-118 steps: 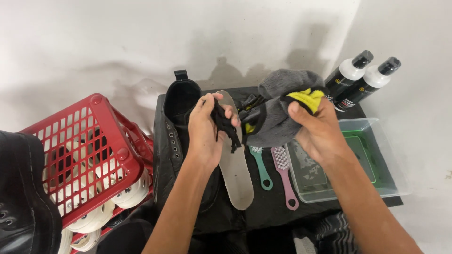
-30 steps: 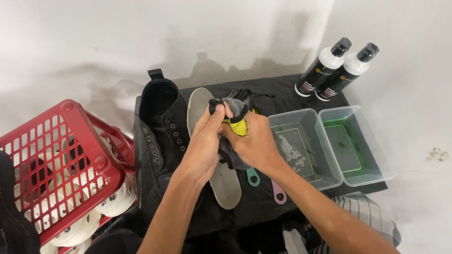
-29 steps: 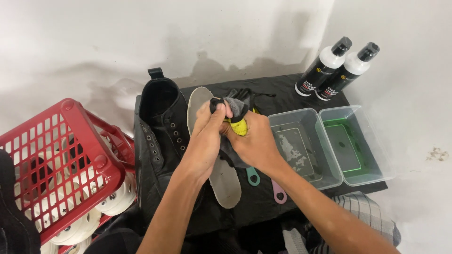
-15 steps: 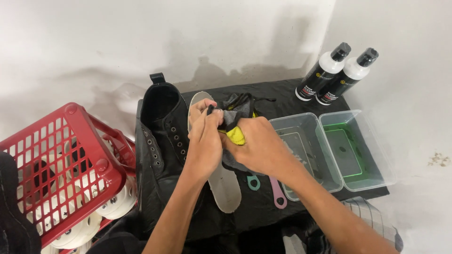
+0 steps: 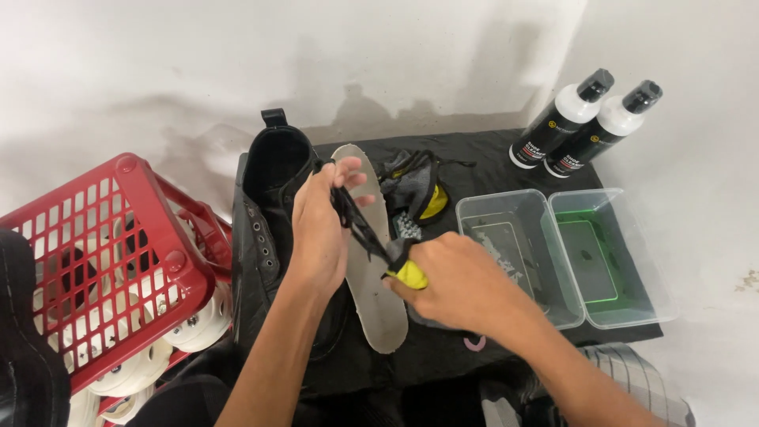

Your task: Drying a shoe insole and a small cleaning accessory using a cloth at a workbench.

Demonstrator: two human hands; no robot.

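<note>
1. A black shoelace runs taut between the two hands, stretched at a slant above a grey insole.
2. The left hand pinches the lace's upper end, its fingers partly spread above the insole's top.
3. The right hand is closed around a grey cloth with a yellow patch, and the cloth wraps the lace's lower end; its fingers are curled tight on the cloth.
4. The insole lies lengthwise on a black mat that covers the surface, just beside a black boot, which stands to its left with its mouth open upward.
5. A bundle of grey and yellow cloth sits just past the insole's top, near the right hand.
6. Two clear plastic tubs stand side by side to the right of the hands; the far one has a green bottom.
7. Two black-and-white bottles with black caps lie tilted at the mat's far right corner, touching each other.
8. A red plastic basket stands at the left, well apart from the lace, with white wheels showing under it.
</note>
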